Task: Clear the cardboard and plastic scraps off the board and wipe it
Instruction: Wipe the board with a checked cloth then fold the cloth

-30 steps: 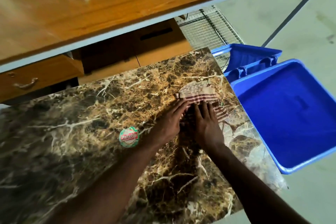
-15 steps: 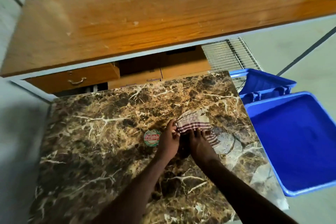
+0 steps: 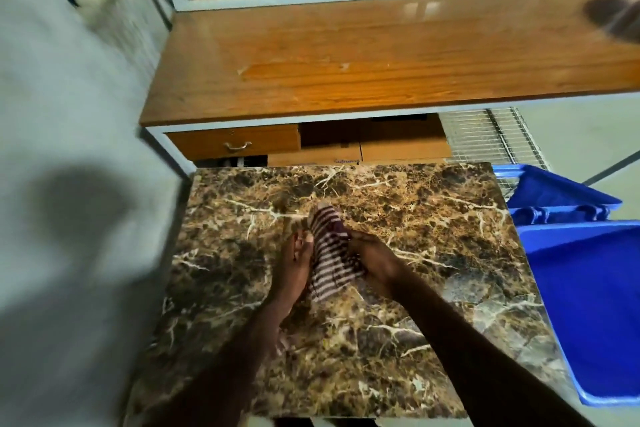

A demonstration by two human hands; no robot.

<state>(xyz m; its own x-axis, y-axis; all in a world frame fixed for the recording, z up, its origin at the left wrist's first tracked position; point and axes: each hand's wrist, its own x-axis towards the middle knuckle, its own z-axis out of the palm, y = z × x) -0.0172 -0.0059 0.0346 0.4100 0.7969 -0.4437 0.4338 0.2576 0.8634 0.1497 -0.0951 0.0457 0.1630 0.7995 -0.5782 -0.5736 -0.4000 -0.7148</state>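
Note:
A brown marble-patterned board (image 3: 398, 340) fills the middle of the view. Over its centre a red-and-white striped cloth (image 3: 329, 253) is held up off the surface between both hands. My left hand (image 3: 294, 263) grips the cloth's left edge with the fingers pointing up. My right hand (image 3: 372, 255) grips its right side with curled fingers. A sheet of clear plastic film (image 3: 491, 298) lies flat on the board's right part. No round sticker shows on the board; my left forearm covers part of the surface.
A blue plastic bin (image 3: 595, 315) with its lid tilted back stands right of the board. Behind the board is a wooden desk (image 3: 381, 73) with a drawer (image 3: 235, 142), cardboard boxes and a wire rack (image 3: 485, 135). A grey wall is on the left.
The cloth was lifted off the board's right side and brought to the centre, gathered between both hands. The head tilted up, showing more desk. The round sticker is no longer visible.

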